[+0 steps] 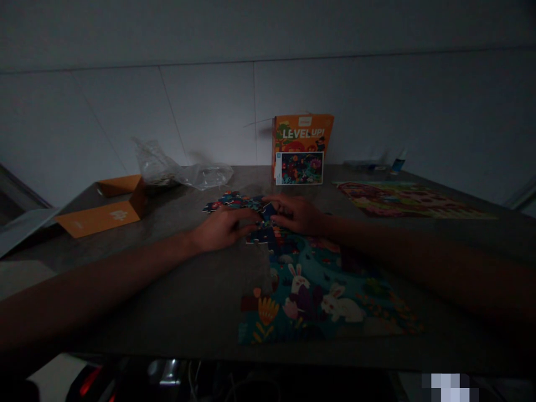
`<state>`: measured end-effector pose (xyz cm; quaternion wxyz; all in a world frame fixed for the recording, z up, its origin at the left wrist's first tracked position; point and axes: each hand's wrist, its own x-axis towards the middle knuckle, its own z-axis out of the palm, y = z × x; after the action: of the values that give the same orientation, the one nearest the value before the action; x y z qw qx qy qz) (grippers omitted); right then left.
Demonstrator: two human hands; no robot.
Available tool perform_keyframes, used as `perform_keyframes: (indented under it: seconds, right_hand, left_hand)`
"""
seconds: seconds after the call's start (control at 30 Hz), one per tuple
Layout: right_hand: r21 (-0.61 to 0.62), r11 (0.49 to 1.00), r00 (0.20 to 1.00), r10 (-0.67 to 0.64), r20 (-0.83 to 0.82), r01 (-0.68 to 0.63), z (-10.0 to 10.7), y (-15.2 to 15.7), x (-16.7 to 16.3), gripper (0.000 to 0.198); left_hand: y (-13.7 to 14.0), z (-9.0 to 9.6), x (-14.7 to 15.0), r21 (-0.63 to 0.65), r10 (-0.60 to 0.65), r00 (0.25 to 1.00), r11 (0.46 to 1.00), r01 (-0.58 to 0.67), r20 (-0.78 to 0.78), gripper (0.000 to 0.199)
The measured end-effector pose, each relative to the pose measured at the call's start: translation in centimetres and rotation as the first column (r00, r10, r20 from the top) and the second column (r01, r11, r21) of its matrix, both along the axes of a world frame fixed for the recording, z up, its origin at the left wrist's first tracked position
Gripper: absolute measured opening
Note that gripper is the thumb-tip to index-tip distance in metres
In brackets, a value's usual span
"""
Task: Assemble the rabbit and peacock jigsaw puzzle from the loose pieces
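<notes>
A partly joined jigsaw puzzle [310,279] lies on the table, showing white rabbits and flowers on teal. Its far end is a patch of dark blue pieces [234,199]. Over that patch, my left hand [226,228] rests with fingers stretched and thumb apart, its fingertips touching the pieces. From the other side, my right hand [299,215] has thumb and fingers around a dark blue puzzle piece [268,211], close to the left fingertips. Dim light and my hands hide some of the piece edges.
An orange puzzle box [304,134] stands at the back, with a small picture card [299,168] leaning against it. To the left are an open orange box part [103,215] and clear plastic bags [205,175]. Another puzzle picture [410,200] lies at the right.
</notes>
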<state>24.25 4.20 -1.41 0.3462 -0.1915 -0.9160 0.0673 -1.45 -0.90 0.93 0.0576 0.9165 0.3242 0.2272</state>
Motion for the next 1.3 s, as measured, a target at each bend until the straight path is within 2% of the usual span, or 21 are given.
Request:
perform_keyframes:
  seconds: [0.13,0.3,0.43,0.63,0.93,1.07,1.23,1.3]
  right_hand:
    - [0.044,0.998,0.999,-0.042,-0.026,0.043,0.02,-0.14,0.04,0.050]
    - [0.174,0.984,0.998,-0.039,-0.045,0.046,0.19,-0.13,0.03,0.038]
    - [0.212,0.977,1.000,0.003,-0.020,0.001,0.18,0.13,0.02,0.030]
    - [0.180,0.984,1.000,-0.014,0.012,0.011,-0.08,0.57,0.05,0.032]
    - [0.142,0.990,0.999,-0.028,0.044,0.022,-0.20,0.65,0.12,0.037]
    - [0.142,0.990,0.998,-0.032,0.060,0.023,-0.18,0.64,0.17,0.038]
    - [0.154,0.988,0.999,-0.020,0.049,0.012,-0.25,0.71,0.16,0.038]
    - [0.150,0.989,0.999,-0.008,0.041,0.002,-0.26,0.70,0.15,0.037]
  left_hand:
    - [0.16,-0.14,0.00,-0.005,-0.023,0.999,1.000,0.023,-0.034,0.024]
    - [0.29,-0.32,-0.03,-0.015,-0.050,0.998,0.999,0.049,-0.041,0.025]
    - [0.23,-0.24,0.06,-0.035,-0.065,0.995,0.997,0.062,-0.072,0.024]
    - [0.30,-0.09,0.08,-0.063,-0.113,0.992,0.992,0.109,-0.060,0.024]
    - [0.47,-0.30,0.06,-0.032,-0.153,0.988,0.988,0.152,-0.035,0.024]
    - [0.44,-0.28,0.08,-0.004,-0.106,0.994,0.994,0.106,-0.040,0.023]
    - [0.26,-0.04,-0.08,0.081,0.088,0.996,0.993,-0.088,0.008,0.026]
    - [0.10,0.06,-0.12,0.087,0.111,0.993,0.990,-0.115,0.048,0.034]
